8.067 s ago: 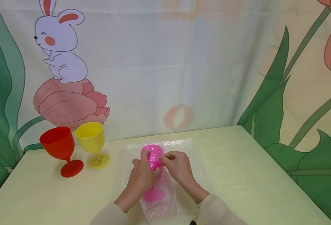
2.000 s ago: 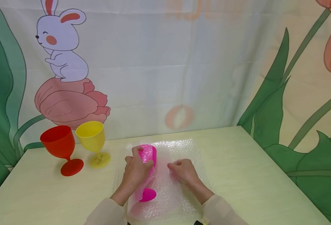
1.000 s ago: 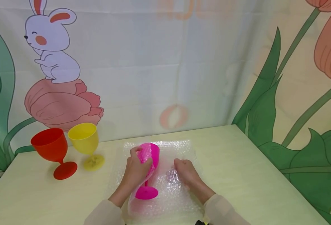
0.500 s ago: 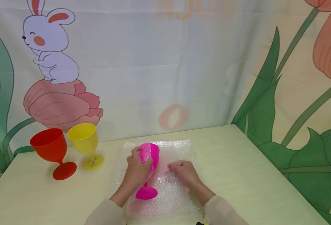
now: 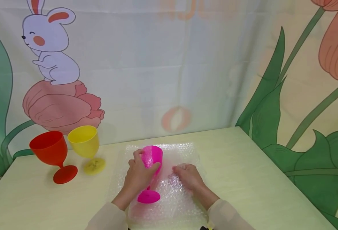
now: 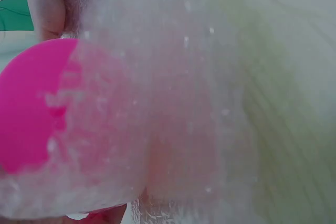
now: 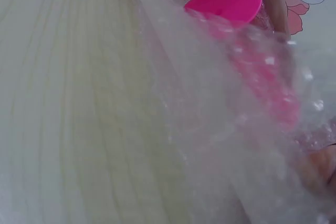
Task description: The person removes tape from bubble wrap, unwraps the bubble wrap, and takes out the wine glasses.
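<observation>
A pink plastic goblet (image 5: 158, 154) lies on a sheet of bubble wrap (image 5: 171, 204), its foot toward me. My left hand (image 5: 140, 174) holds the bowl, with a layer of wrap over the bowl's left part. The right side of the bowl and the foot are bare. To the right, my right hand (image 5: 189, 175) pinches a loose part of the wrap. In the left wrist view, the goblet's round foot (image 6: 26, 103) shows beside blurred bubble wrap (image 6: 178, 77). In the right wrist view, the wrap (image 7: 210, 124) partly covers the goblet (image 7: 231, 3).
A red goblet (image 5: 51, 149) and a yellow goblet (image 5: 86, 142) stand upright at the table's back left. Behind the pale table (image 5: 243, 179) hangs a printed curtain (image 5: 214, 80) with a rabbit and plants.
Bubble wrap covered the pink goblet and my hands were close together earlier. My right hand has drawn wrap away rightward, baring the foot and part of the bowl. Lately, both hands barely move.
</observation>
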Available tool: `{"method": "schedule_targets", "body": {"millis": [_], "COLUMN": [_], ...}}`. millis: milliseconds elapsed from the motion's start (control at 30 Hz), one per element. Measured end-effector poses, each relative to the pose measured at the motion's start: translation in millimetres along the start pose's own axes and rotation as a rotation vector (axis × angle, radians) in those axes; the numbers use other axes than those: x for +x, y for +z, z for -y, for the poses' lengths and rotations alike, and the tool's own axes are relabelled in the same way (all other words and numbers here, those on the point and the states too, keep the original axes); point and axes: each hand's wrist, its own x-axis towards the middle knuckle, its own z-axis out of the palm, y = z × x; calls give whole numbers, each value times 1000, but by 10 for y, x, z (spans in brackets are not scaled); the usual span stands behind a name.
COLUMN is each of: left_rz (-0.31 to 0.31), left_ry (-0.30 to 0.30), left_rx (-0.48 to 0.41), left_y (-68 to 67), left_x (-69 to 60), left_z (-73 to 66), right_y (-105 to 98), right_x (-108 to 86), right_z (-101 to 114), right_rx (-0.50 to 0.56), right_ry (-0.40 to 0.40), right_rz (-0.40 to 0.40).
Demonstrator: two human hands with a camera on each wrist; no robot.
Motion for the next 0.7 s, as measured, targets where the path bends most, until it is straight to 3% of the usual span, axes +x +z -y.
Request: {"method": "schedule_targets", "body": {"millis": [167, 400, 700], "left_rz": [-9, 5, 2], "left_ry": [-7, -3, -47], "left_rx": [-59, -128, -145], "left_y": [-3, -20, 41], "left_x": [102, 219, 216], "left_z": [23, 56, 34], "right_y": [-19, -71, -94], "right_x": [14, 81, 101], "right_z": [-1, 4, -13], "right_rx": [4, 95, 186], "right_ry": [45, 103, 110], "right_rz": [-24, 20, 33]}}
